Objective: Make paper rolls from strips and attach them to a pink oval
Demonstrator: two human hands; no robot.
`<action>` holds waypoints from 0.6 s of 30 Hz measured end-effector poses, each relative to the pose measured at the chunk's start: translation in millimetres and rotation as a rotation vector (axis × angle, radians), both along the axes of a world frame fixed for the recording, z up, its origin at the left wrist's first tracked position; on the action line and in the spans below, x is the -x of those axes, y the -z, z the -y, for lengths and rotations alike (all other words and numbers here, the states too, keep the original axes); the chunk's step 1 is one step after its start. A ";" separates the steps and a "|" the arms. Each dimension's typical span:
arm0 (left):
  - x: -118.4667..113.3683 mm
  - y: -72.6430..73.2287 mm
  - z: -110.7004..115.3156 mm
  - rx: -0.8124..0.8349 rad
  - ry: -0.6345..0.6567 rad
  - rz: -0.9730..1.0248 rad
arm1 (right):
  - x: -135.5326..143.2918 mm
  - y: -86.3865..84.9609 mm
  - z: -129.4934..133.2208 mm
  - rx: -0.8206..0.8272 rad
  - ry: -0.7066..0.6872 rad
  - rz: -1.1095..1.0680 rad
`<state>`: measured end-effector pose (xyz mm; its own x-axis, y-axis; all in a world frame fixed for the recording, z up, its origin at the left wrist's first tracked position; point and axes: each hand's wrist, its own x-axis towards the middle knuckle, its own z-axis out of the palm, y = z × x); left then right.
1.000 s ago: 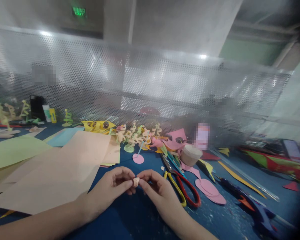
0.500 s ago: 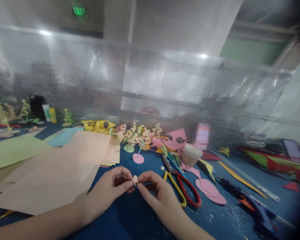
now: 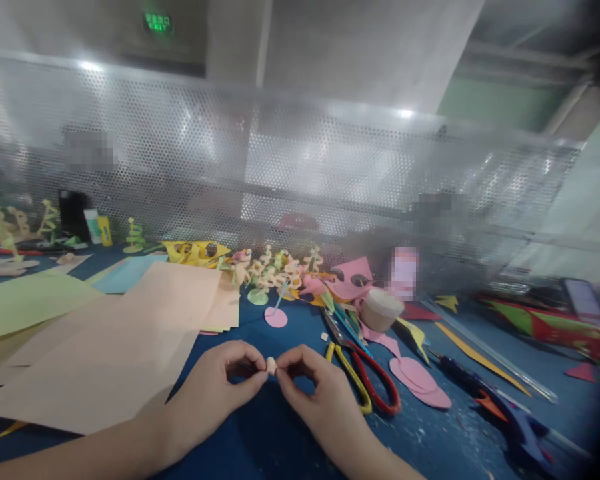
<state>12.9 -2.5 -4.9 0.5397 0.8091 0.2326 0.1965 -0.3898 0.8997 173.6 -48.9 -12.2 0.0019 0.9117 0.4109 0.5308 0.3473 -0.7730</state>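
Between my fingertips is a small peach-coloured folded paper piece (image 3: 271, 365), puffy in outline like a little paper star. My left hand (image 3: 230, 380) pinches its left side with thumb and forefinger. From the right, my right hand (image 3: 313, 387) pinches the other side the same way. Both hands hover just over the blue tabletop. Beyond them stands a thin blue stick on a pink paper disc (image 3: 276, 317). Scissors with red and yellow handles (image 3: 363, 380) lie right beside my right hand.
Peach paper sheets (image 3: 120, 340) spread on the left. Small spiral paper trees (image 3: 267, 267) crowd the back before a perforated metal screen (image 3: 180, 153). Rightward are a roll of white tape (image 3: 381, 310), pink paper ovals (image 3: 420, 381), a dark blue glue gun (image 3: 510, 413) and a phone (image 3: 584, 300).
The small paper piece has turned slightly between my fingertips, and the fingers of both hands have shifted a little around it. Other things stay where they were.
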 end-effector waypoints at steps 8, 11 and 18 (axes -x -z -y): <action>0.0 0.9 1.7 -0.091 -0.063 -0.115 | 3.1 1.7 1.8 -0.082 0.029 0.155; 0.3 2.8 1.5 -0.091 -0.065 -0.139 | 4.9 2.7 2.6 -0.095 0.035 0.205; 0.1 -0.8 3.7 -0.169 -0.072 -0.241 | 7.8 3.2 4.1 -0.086 0.023 0.255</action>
<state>12.8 -6.3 -4.1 0.5384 0.8079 0.2396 0.4287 -0.5074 0.7475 165.7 -53.1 -15.4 -0.0915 0.8741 0.4770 0.7129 0.3920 -0.5815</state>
